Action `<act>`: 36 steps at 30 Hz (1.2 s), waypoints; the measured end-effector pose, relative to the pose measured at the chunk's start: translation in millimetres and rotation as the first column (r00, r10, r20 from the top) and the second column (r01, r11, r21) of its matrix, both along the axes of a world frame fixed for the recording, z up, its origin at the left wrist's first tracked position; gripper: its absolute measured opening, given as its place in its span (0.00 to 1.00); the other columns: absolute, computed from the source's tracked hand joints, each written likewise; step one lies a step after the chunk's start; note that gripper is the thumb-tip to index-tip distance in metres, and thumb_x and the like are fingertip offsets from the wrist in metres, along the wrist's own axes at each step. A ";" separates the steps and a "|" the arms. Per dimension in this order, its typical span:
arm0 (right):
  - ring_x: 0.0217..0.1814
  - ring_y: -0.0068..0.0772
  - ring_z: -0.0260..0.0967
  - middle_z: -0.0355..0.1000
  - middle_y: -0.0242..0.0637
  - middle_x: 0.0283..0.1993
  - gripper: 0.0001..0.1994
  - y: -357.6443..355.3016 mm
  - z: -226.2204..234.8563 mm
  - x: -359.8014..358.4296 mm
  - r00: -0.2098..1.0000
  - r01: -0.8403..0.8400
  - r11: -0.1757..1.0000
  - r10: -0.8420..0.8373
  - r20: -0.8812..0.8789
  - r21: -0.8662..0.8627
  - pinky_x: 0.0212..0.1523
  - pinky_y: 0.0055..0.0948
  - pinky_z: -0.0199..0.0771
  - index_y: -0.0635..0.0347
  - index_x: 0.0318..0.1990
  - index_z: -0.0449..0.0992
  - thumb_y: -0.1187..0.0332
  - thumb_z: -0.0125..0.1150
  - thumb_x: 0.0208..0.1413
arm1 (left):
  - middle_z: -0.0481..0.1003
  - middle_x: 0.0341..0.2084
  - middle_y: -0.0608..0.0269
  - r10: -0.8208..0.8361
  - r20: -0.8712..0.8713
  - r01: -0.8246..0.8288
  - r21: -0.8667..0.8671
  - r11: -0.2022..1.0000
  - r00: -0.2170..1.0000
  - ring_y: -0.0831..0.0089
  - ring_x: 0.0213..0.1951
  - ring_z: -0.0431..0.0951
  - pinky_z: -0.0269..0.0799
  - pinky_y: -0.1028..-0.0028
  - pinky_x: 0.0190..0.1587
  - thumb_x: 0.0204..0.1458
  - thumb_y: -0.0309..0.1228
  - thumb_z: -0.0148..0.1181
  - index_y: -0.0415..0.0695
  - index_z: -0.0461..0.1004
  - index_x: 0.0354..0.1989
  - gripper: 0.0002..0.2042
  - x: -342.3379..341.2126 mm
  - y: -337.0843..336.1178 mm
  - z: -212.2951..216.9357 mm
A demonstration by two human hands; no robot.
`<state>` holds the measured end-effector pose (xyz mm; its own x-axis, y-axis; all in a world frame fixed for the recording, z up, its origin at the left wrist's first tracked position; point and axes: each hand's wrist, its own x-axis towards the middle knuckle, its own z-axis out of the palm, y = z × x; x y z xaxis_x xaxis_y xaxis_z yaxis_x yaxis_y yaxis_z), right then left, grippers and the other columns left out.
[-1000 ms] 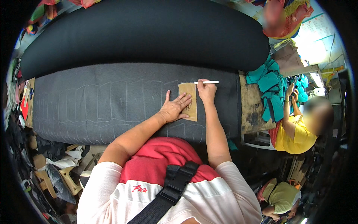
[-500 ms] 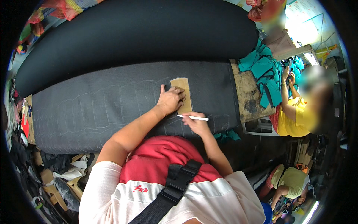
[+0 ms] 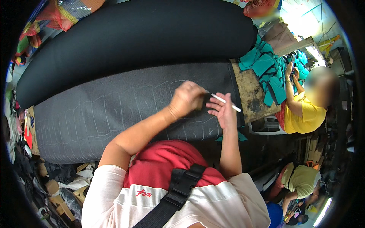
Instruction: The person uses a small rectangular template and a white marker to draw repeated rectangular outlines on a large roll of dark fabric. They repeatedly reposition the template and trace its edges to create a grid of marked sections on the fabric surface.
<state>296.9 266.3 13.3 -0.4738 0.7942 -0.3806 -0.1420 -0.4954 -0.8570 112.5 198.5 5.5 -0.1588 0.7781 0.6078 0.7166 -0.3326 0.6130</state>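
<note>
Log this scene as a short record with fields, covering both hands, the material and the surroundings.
Left hand: blurred; tan piece at its fingers, grip unclear
Right hand: holds white pen
Material: dark fabric with pale drawn lines
Beyond it: large black roll
Right side: teal pieces; person in yellow

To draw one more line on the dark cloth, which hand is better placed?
Probably the right hand: it holds the white pen above the dark cloth. The left hand is blurred and shows no pen.
</note>
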 end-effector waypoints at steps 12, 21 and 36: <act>0.36 0.17 0.70 0.75 0.33 0.38 0.25 28.8 -76.3 3.3 0.847 -0.426 0.815 0.207 0.489 0.392 0.38 0.20 0.72 0.67 0.53 0.70 0.83 0.61 0.42 | 0.56 0.63 0.60 -0.214 -0.272 0.047 -0.512 0.858 0.938 0.65 0.66 0.51 0.46 0.43 0.61 0.45 0.50 0.59 0.46 0.57 0.63 0.37 17.7 -19.5 -72.1; 0.36 0.47 0.75 0.75 0.52 0.34 0.12 57.5 -74.0 -58.7 0.832 -0.423 0.615 -0.027 0.555 0.665 0.39 0.33 0.73 0.65 0.37 0.78 0.64 0.58 0.53 | 0.48 0.67 0.63 -0.286 -0.253 0.021 -0.714 0.700 0.924 0.68 0.69 0.44 0.34 0.36 0.62 0.49 0.47 0.55 0.46 0.52 0.65 0.36 15.6 -5.9 -76.4; 0.24 0.38 0.74 0.73 0.47 0.23 0.09 54.3 -82.7 -36.3 0.826 -0.334 0.461 -0.278 0.491 0.822 0.27 0.31 0.71 0.67 0.29 0.76 0.69 0.58 0.53 | 0.48 0.67 0.67 -0.307 -0.265 0.021 -0.726 0.687 0.914 0.70 0.69 0.44 0.33 0.34 0.61 0.49 0.48 0.56 0.48 0.52 0.66 0.37 12.4 -1.1 -70.8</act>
